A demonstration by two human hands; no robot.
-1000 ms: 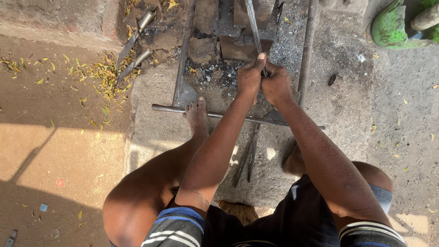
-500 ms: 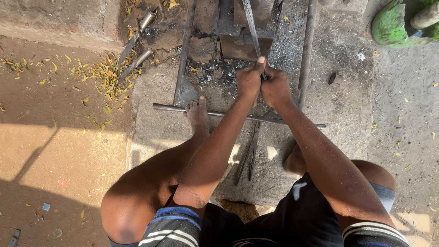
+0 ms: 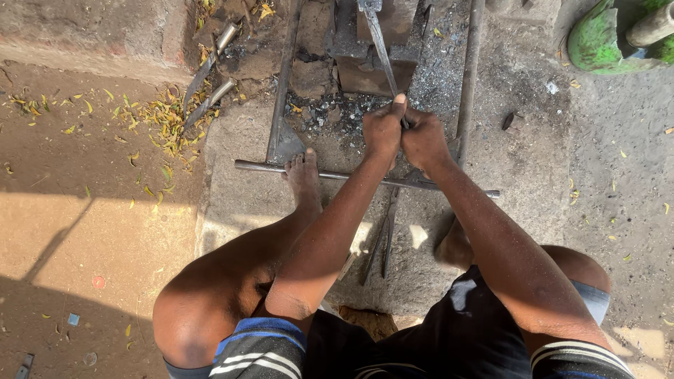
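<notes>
So, left hand [image 3: 382,130] and right hand [image 3: 423,140] both clamped tight round long metal rod [image 3: 378,42], tip resting on anvil block [image 3: 375,70] past ash pile [image 3: 337,112]; bare foot [image 3: 303,179] pins crossbar [image 3: 316,173], probably for steadiness.

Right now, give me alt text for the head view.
Both hands, left hand and right hand, grip a long metal bar that reaches toward a stone block and ash. The person sits barefoot, left foot on a steel rod lying across the concrete slab.
</notes>
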